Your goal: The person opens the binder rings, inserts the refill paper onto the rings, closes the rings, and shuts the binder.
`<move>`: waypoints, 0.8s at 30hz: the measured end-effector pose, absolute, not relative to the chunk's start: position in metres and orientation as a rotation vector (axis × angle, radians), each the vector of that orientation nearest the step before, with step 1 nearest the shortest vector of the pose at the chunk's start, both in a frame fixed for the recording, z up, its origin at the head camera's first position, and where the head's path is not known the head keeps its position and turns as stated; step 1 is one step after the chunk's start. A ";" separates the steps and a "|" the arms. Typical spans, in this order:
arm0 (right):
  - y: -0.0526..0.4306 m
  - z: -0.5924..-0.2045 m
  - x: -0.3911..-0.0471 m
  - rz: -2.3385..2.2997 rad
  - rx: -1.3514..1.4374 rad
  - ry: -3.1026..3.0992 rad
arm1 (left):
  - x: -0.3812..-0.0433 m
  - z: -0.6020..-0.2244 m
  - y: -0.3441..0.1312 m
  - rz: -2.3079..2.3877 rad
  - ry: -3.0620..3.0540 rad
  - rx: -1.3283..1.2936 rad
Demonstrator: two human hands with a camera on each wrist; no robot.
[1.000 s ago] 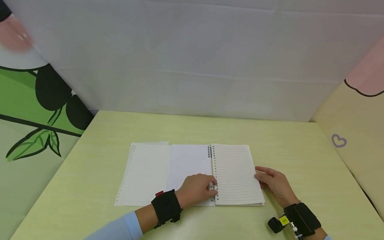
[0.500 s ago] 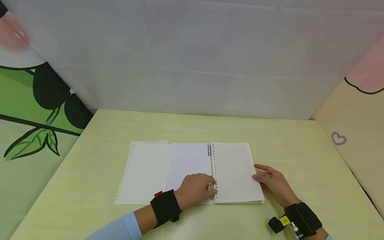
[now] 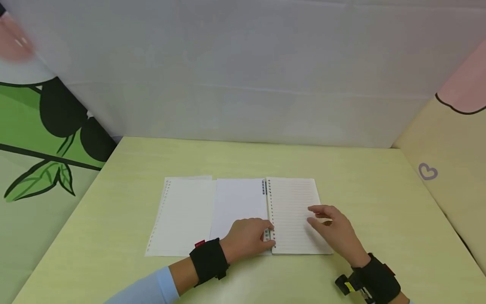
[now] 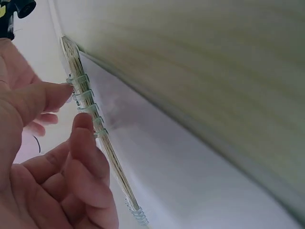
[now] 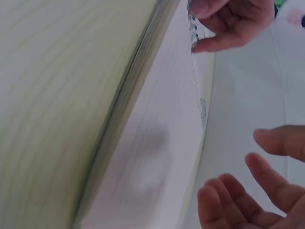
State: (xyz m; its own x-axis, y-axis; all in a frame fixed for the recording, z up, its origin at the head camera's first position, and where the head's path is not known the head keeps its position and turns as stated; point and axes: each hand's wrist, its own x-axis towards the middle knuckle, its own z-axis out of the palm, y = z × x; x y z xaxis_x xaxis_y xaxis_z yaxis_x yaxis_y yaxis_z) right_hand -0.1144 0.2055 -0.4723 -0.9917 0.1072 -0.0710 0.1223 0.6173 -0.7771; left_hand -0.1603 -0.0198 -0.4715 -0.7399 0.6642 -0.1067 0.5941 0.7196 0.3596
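An open loose-leaf notebook lies on the table in the head view, with a plain white cover [image 3: 241,202] on the left and a stack of lined, hole-punched pages [image 3: 292,211] on the right. My left hand [image 3: 247,235] is at the lower binding rings [image 4: 90,102], its thumb and a finger curled against them and the punched page edge. Over the right part of the top page hovers my right hand [image 3: 338,230], fingers loosely bent and thumb apart, holding nothing. The right wrist view shows its fingers [image 5: 269,183] away from the paper.
Loose punched sheets [image 3: 182,215] lie left of the notebook, partly against its cover. The pale yellow table [image 3: 212,158] meets a white cloth backdrop [image 3: 235,84], with printed panels at both sides. Upper binding rings [image 3: 263,186] show near the notebook's top.
My right hand has left the pages' right edge and moved left over the top page. The pages' lower right corner now lies flatter. My left hand stays at the rings.
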 end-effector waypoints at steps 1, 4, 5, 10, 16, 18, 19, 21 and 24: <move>0.198 -0.470 -0.113 -1.291 0.074 2.863 | -0.160 -0.471 -0.020 0.446 2.694 1.001; 0.174 -0.465 -0.109 -1.038 -0.191 2.975 | -0.161 -0.471 -0.020 0.435 2.688 1.007; 0.168 -0.464 -0.107 -0.960 -0.258 2.992 | -0.162 -0.471 -0.020 0.437 2.682 1.009; 0.149 -0.468 -0.103 -0.742 -0.411 3.001 | -0.161 -0.472 -0.021 0.428 2.687 1.009; 0.144 -0.478 -0.104 -0.753 -0.424 3.015 | -0.159 -0.474 -0.021 0.421 2.697 0.999; 0.143 -0.480 -0.105 -0.752 -0.427 3.019 | -0.158 -0.474 -0.020 0.423 2.699 0.999; 0.143 -0.481 -0.105 -0.753 -0.430 3.018 | -0.158 -0.474 -0.020 0.427 2.700 0.999; 0.142 -0.482 -0.105 -0.744 -0.438 3.020 | -0.158 -0.473 -0.020 0.438 2.699 1.001; 0.142 -0.482 -0.106 -0.732 -0.435 3.020 | -0.158 -0.472 -0.021 0.453 2.702 0.994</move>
